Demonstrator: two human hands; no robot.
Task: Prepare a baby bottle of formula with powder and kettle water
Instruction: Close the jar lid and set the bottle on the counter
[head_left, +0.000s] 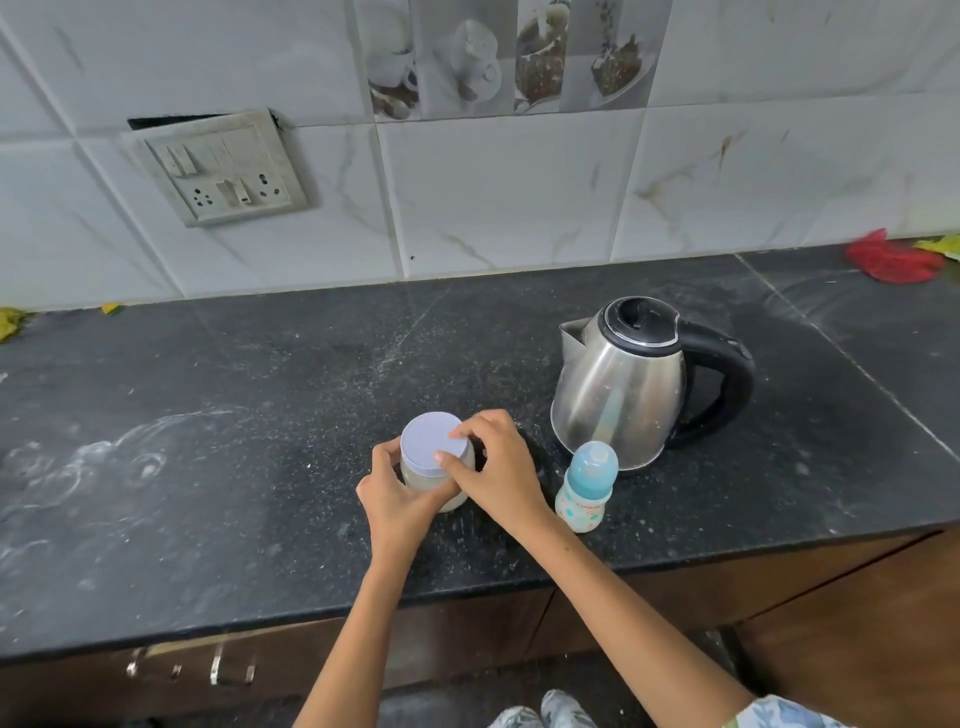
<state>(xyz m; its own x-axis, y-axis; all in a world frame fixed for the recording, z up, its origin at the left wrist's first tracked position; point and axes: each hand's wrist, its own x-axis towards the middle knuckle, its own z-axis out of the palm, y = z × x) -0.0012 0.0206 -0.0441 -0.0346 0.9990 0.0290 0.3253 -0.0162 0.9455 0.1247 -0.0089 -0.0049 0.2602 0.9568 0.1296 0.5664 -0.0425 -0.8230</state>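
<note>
**Q:** Formula jar (439, 475) sits mid-counter, a bit back from the front edge, lilac lid (434, 442) still on. Left hand (397, 501) is wrapped round the glass body, right hand (501, 467) has thumb and fingers curled over the lid rim. Looks like the unscrewing step to me. What could go wrong?

**A:** I'd guess the lid pops free suddenly and the jar tips, dumping powder. The baby bottle (587, 486) stands capped just right of that right wrist, so a jerky elbow could knock it over. The kettle (623, 384) is right behind the bottle, spout facing left, handle right.

**Q:** Room to work?

**A:** Plenty on the left of the countertop (234, 415). Right side's crowded, and the bottle stands close to the front edge.
</note>
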